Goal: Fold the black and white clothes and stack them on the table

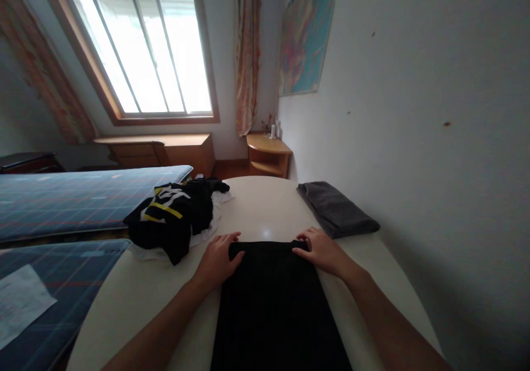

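A long piece of black cloth, seemingly a folded garment (275,305), lies flat on the round white table (265,205) and runs out of the bottom of the view. My left hand (221,258) grips its far left corner, thumb on top and fingers around the outer edge. At the far right corner, my right hand (317,249) holds the cloth the same way, thumb pointing inward. Between the hands the far edge is almost straight. Beyond my right hand rests a folded dark grey garment (337,208).
Left on the table is a crumpled pile with a black shirt (174,211) with yellow and white print, over white cloth. Plaid mattresses (83,200) stand left, one bearing a paper sheet (22,302). A wall (434,167) rises close on the right. A small corner shelf (269,147) stands behind.
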The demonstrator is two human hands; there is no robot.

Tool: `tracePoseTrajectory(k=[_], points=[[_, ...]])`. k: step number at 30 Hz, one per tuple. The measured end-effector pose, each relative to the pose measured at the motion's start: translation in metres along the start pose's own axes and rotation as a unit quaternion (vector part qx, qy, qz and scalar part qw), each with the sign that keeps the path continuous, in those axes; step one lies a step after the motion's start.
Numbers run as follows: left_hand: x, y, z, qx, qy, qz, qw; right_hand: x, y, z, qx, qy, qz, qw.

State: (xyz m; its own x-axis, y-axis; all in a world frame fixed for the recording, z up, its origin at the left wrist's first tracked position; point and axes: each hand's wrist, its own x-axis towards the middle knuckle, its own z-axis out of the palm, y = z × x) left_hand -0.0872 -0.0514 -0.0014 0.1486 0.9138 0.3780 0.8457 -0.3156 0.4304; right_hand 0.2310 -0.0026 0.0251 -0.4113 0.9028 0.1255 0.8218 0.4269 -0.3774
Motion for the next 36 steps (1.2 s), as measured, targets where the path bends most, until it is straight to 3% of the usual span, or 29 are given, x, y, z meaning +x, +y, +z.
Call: tracePoseTrajectory(k=[13, 21, 28, 36], points=[[0.005, -0.005, -0.002, 0.025, -0.041, -0.074, 0.996, 0.0, -0.006, -0.002, 0.058, -0.023, 0.033, 0.997], [0.006, -0.003, -0.002, -0.021, -0.065, -0.08, 0.994, 0.001, -0.002, -0.003, 0.078, -0.047, 0.027, 0.995], [0.017, 0.001, -0.008, -0.114, -0.041, -0.105, 0.987, 0.007, -0.007, -0.002, 0.096, 0.019, 0.012, 0.995], [0.074, -0.002, -0.029, -0.223, -0.017, -0.126, 0.967, 0.043, -0.002, -0.018, 0.197, 0.088, 0.042, 0.976]])
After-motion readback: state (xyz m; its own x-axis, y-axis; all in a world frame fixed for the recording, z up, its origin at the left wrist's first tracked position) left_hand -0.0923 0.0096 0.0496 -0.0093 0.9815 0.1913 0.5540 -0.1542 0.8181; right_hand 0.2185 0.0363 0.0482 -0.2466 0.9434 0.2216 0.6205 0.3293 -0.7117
